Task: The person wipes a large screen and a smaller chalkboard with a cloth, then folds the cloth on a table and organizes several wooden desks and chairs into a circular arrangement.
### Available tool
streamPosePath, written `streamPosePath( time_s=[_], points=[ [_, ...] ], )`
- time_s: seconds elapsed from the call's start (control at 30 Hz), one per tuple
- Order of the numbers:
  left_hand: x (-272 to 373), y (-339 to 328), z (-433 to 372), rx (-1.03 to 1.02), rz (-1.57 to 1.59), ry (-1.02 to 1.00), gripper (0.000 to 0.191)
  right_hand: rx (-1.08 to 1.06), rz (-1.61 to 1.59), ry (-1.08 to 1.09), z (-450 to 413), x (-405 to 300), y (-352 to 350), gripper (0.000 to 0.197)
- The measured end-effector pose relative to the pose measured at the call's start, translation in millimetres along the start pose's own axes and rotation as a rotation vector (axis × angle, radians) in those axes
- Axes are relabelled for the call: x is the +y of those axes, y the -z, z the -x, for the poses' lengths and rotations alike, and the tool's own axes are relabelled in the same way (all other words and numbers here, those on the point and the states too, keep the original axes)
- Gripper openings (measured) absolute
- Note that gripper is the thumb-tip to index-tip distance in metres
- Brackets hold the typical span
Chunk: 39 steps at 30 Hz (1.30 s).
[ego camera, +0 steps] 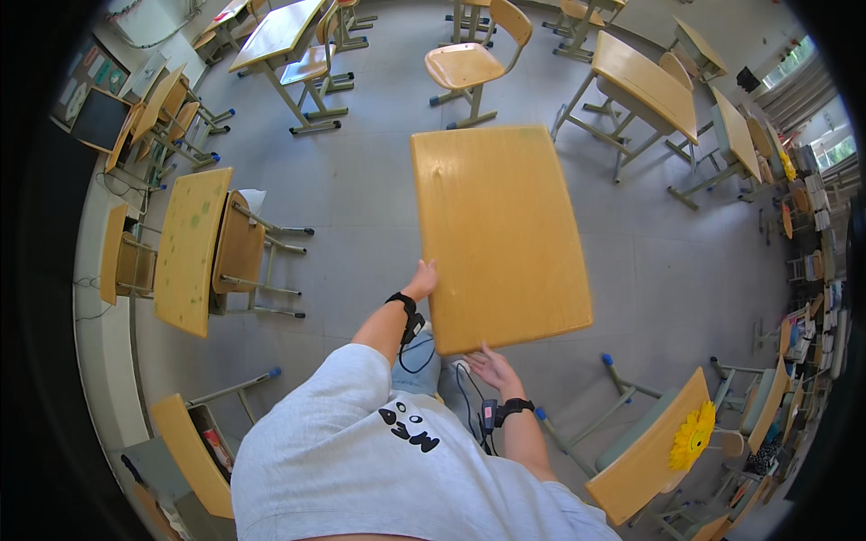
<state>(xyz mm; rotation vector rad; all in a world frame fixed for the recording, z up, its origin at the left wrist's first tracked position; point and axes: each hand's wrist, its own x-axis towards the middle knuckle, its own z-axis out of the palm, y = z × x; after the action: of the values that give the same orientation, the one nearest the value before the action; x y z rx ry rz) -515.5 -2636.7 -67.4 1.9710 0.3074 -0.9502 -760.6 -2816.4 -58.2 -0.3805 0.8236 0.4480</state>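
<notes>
A wooden school desk with a worn, yellow-varnished top (pixel 500 230) stands before me, its legs hidden beneath it. My left hand (pixel 424 279) grips the left edge near its front half, the fingers partly hidden at the rim. By the near edge is my right hand (pixel 497 372), its palm partly turned up and fingers spread; the fingertips reach the desktop's rim without closing around it. Black straps with small devices, the left one (pixel 411 321) and the right one (pixel 500 411), sit on my wrists with cables hanging down.
A wooden chair (pixel 467 66) faces the desk's far side. Left stands a stained desk (pixel 193 250) with a chair (pixel 240 247) against it. Another desk (pixel 646 88) is at far right. Behind right, a desk (pixel 649 460) bears a yellow sunflower decoration (pixel 693 436). Grey tiles (pixel 365 176) cover the floor.
</notes>
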Motion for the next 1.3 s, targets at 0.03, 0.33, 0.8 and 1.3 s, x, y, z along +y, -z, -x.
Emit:
streamPosePath(
  time_s=[0.03, 0.33, 0.8, 1.3],
  points=[
    [18.1, 3.3, 18.9, 0.09, -0.029, -0.053, 0.061, 0.037, -0.054, -0.021, 3.5, -10.6, 13.8, 0.026],
    [39.4, 83.6, 6.1, -0.098, -0.034, -0.041, 0.059, 0.828, 0.517, 0.42, 49.4, -102.5, 22.2, 0.034],
    [-6.3, 49.0, -32.8, 0.261, 0.206, -0.1, 0.051, 0.647, 0.835, 0.477, 57.6, -115.1, 44.0, 0.037],
    [37.6, -164.4, 90.7, 0.613, -0.226, 0.391, 0.074, 0.324, 1.194, 0.376, 162.5, -349.3, 222.5, 0.036]
  ],
)
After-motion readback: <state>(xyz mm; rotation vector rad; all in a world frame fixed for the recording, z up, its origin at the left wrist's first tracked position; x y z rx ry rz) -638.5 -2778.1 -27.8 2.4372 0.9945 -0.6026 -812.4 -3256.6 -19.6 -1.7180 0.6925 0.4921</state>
